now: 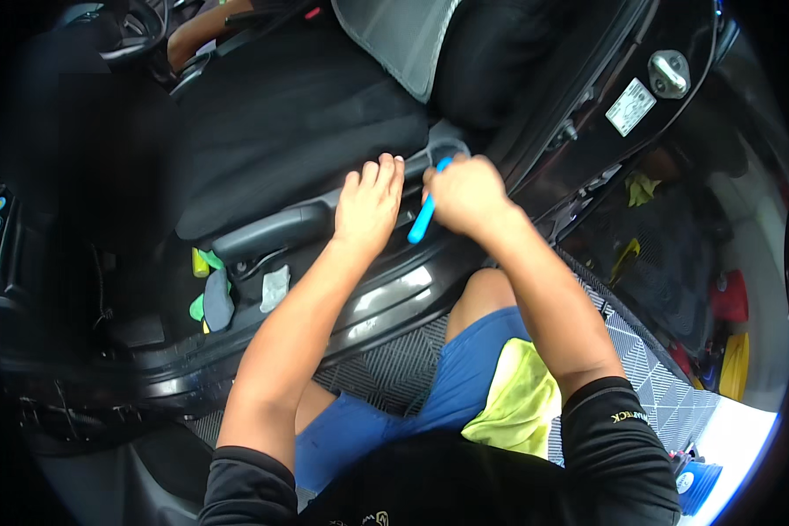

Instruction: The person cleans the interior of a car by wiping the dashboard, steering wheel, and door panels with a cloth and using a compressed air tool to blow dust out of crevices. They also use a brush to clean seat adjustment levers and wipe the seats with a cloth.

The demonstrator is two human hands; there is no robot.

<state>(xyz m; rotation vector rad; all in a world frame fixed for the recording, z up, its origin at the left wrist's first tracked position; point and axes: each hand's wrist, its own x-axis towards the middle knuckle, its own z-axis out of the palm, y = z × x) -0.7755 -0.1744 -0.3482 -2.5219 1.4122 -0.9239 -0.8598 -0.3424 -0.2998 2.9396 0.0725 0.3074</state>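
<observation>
My right hand point(470, 191) is wrapped around the blue handle point(422, 223) of a tool beside the rear lower corner of a car's front seat point(289, 151). The tool's working end is hidden by my hand and the trim. My left hand point(368, 204) lies flat, palm down, on the grey plastic side trim point(269, 230) of the seat, holding nothing. On the floor by the sill sit a dark grey and green pad point(218, 302), a small yellow object point(200, 263) and a pale grey cloth piece point(275, 289).
The glossy black door sill point(394, 289) runs between the seat and my knees. A yellow-green cloth point(526, 401) hangs over my thigh. Another person's arm point(197, 33) shows near the steering wheel point(151, 33). A metal door striker point(669, 74) juts from the pillar.
</observation>
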